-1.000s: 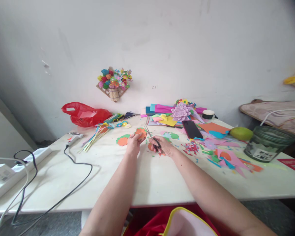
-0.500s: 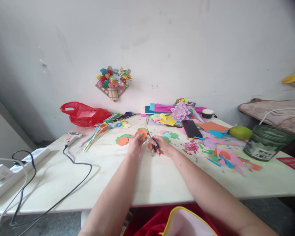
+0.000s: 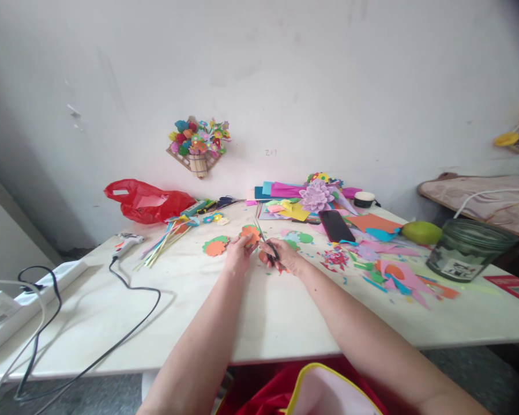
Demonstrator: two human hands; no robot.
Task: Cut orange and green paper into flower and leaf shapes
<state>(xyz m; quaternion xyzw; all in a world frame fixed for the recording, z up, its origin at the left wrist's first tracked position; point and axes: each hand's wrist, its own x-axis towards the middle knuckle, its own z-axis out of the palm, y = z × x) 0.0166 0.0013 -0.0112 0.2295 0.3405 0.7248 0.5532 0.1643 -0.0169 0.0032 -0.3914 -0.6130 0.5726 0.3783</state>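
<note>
My left hand (image 3: 239, 252) pinches an orange flower-shaped cutout (image 3: 251, 233) with a scalloped edge. Close beside it, my right hand (image 3: 286, 256) is closed around dark-handled scissors (image 3: 273, 251), whose blades point up and away next to the cutout. Whether the blades touch its edge I cannot tell. Left of my left hand lie orange and green scalloped pieces (image 3: 216, 246), partly overlapping. Beyond my right hand are green and pale blue round pieces (image 3: 300, 237). Small orange scraps sit under my right hand, partly hidden by it.
A glue gun (image 3: 126, 245) with a trailing black cord lies left, near a power strip (image 3: 47, 300). A red plastic bag (image 3: 151, 202) stands behind thin sticks (image 3: 168, 242). Rightward are a phone (image 3: 336, 226), colourful scraps (image 3: 402, 276), a green fruit (image 3: 421, 233) and a glass jar (image 3: 471, 251).
Both hands, the cutout and the scissors look almost the same as before. The whole view has shifted very slightly.
</note>
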